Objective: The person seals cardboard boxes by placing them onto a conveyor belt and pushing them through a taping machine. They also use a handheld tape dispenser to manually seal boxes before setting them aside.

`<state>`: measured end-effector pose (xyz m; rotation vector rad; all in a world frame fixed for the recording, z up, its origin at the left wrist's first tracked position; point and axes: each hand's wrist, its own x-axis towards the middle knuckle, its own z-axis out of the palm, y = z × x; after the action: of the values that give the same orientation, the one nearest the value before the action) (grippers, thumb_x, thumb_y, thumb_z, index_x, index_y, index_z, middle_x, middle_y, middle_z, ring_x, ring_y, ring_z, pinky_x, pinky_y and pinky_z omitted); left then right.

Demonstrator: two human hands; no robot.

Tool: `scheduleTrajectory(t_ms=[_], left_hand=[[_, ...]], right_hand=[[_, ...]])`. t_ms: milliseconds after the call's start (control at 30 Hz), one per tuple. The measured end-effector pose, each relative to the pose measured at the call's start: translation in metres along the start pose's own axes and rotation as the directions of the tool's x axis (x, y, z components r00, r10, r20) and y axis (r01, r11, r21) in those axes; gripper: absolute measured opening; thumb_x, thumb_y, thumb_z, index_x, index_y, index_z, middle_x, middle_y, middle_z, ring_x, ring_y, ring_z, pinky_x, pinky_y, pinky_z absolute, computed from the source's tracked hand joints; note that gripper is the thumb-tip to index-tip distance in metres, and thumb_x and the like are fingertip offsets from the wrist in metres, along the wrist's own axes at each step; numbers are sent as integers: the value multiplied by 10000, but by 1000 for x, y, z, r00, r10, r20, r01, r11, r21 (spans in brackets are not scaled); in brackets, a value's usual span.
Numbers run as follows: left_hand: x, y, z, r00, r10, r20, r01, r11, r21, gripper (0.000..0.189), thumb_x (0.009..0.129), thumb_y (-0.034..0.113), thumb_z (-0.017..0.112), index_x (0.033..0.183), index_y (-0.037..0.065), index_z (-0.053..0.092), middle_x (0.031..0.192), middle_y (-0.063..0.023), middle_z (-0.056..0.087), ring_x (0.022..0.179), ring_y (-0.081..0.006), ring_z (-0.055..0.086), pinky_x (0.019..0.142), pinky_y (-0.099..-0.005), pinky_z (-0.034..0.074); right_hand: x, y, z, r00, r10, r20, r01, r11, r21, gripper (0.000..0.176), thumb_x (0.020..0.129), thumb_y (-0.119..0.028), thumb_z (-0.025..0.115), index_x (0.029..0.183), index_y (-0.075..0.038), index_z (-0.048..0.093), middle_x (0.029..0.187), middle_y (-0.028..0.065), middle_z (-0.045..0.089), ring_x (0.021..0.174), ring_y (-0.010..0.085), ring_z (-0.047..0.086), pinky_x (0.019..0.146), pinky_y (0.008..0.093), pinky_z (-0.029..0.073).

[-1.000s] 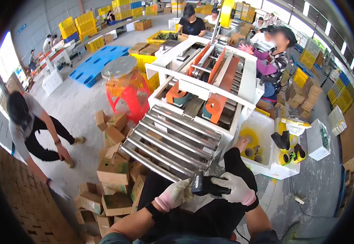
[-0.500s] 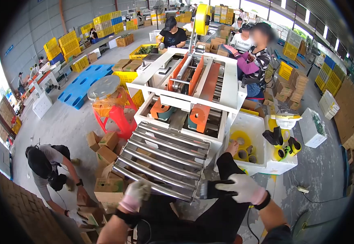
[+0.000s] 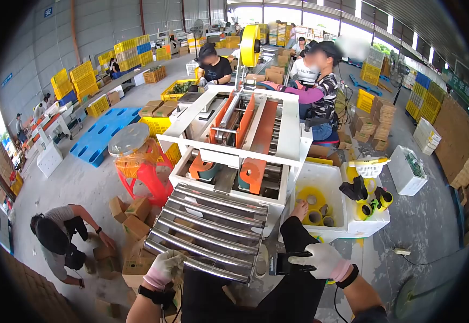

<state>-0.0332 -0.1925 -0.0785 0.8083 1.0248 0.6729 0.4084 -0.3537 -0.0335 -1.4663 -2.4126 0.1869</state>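
My left hand [image 3: 164, 268], in a white and pink glove, is at the near left edge of the roller conveyor [image 3: 207, 234]. Its fingers are curled together at the front roller, and I cannot tell what they hold. My right hand [image 3: 327, 260], gloved the same way, grips a black handheld tool [image 3: 289, 262] over my right thigh. This tool points left, toward the conveyor's near right corner. Beyond the bare metal rollers stands a white box-sealing machine [image 3: 221, 155] with orange side guides and a yellow tape roll [image 3: 249, 45] on top.
On the left, a person [image 3: 64, 237] crouches beside loose cartons [image 3: 137, 220]. A red stool [image 3: 147, 180] and a blue pallet [image 3: 105, 129] stand farther back. At right, a white foam box [image 3: 339, 185] holds yellow tape rolls. Other people [image 3: 320, 81] work behind the machine.
My left hand has shifted slightly left and down along the front roller. The view has turned a little right. The crouching person's arm has moved away from the cartons nearest me.
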Motion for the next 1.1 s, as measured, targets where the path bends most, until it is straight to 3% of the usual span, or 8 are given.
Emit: scheduleTrajectory(t_ms=[100, 367, 533, 733, 833, 933, 1033, 1100], left_hand=[[0, -3, 1, 1000, -13, -2, 13, 998, -59, 152, 966, 94, 557, 957, -47, 613, 704, -48, 587, 587, -120, 550, 545, -223, 446], [-4, 2, 4, 999, 46, 25, -46, 999, 3, 187, 966, 102, 509, 928, -44, 619, 712, -82, 591, 556, -155, 556, 515, -232, 447], [8, -7, -7, 997, 23, 75, -16, 995, -101, 203, 955, 140, 517, 923, -30, 623, 722, -87, 585, 610, -197, 563, 579, -294, 460], [14, -15, -14, 994, -48, 94, 73, 954, -289, 182, 962, 137, 533, 938, -22, 617, 735, -78, 589, 615, -177, 554, 567, -275, 449], [6, -9, -3, 999, -32, -32, 25, 979, -204, 171, 982, 129, 537, 956, -21, 613, 737, -59, 583, 607, -145, 539, 553, -250, 434], [3, -3, -4, 1000, 4, -13, -3, 996, 89, 172, 1000, 130, 529, 975, -20, 609, 713, -38, 567, 585, -113, 516, 533, -233, 415], [6, 0, 2, 994, 106, -35, -84, 915, 395, 188, 1009, 148, 519, 968, -13, 607, 679, -20, 540, 559, -101, 496, 507, -237, 400], [12, 1, 5, 987, 140, -76, -94, 898, 431, 176, 1005, 138, 519, 933, 2, 604, 659, -5, 519, 531, -89, 466, 478, -239, 371]], right_hand=[[1, -3, 0, 1000, 4, 19, -4, 1000, -7, 693, 647, -119, 669, 1293, -365, 614, 716, 86, 437, 577, 282, 490, 535, 395, 407], [0, -7, -1, 1000, 16, -18, -16, 1000, -10, 696, 669, -135, 677, 1318, -370, 590, 741, 82, 456, 599, 274, 500, 548, 390, 415], [0, -10, -2, 1000, 16, 1, -16, 999, -39, 709, 674, -135, 675, 1334, -376, 576, 749, 81, 454, 593, 264, 495, 535, 384, 414], [0, -10, 0, 1000, 19, 6, -19, 999, -34, 712, 662, -111, 664, 1315, -384, 592, 723, 83, 441, 569, 272, 485, 521, 390, 409], [1, -10, 1, 1000, 21, -4, -21, 999, -31, 703, 653, -99, 660, 1295, -383, 610, 711, 82, 434, 565, 273, 484, 521, 393, 407], [0, -10, 3, 1000, 19, -25, -20, 999, -28, 702, 643, -92, 657, 1282, -381, 621, 704, 82, 429, 567, 275, 483, 523, 392, 405], [1, -8, 4, 999, 31, -9, -32, 999, -32, 699, 639, -88, 655, 1274, -379, 627, 702, 83, 427, 569, 278, 482, 525, 391, 401], [3, -7, 1, 999, 34, 18, -34, 999, -35, 693, 639, -86, 653, 1268, -378, 631, 703, 85, 426, 569, 281, 481, 528, 392, 399]])
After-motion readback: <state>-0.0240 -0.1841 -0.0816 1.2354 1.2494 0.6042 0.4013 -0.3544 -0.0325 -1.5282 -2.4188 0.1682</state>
